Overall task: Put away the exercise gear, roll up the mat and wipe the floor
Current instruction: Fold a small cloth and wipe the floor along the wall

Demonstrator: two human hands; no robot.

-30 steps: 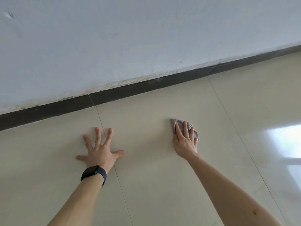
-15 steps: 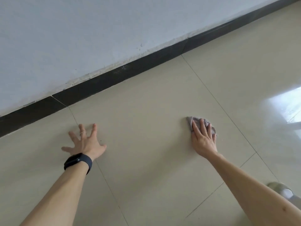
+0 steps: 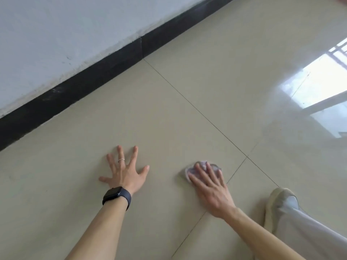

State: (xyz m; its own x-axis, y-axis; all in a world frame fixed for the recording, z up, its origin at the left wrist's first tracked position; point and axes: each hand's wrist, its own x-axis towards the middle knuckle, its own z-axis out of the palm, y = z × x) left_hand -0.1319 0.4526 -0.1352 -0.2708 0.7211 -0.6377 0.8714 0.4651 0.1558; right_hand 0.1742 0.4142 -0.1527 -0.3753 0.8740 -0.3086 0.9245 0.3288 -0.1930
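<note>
Looking down at a pale glossy tiled floor (image 3: 169,109), we saw our two bare arms reaching in from six o'clock. Our left hand (image 3: 124,174), at seven o'clock, lay flat on the tile with its fingers spread wide and holding nothing. It wore a thin ring (image 3: 121,160) and a dark watch (image 3: 116,197) on the wrist, and it bore our weight as it had a second before. Our right hand (image 3: 212,188), at five o'clock, pressed a small crumpled greyish cloth (image 3: 214,166) to the floor with straight, flattened fingers. The cloth showed only past the fingertips.

Over the last second that hand and the cloth had swept back toward us and closer to the left hand. They ended just beside a crossing of grout lines. Our view had swung right, so a pale shoe (image 3: 279,201) and light trouser leg (image 3: 300,231) appeared at four o'clock. The black skirting (image 3: 93,76) now ran steeply from nine to one o'clock under a white wall (image 3: 65,34).

We judged this a wiping stroke finishing, with more tiles left to cover. No mat or exercise gear was in view.
</note>
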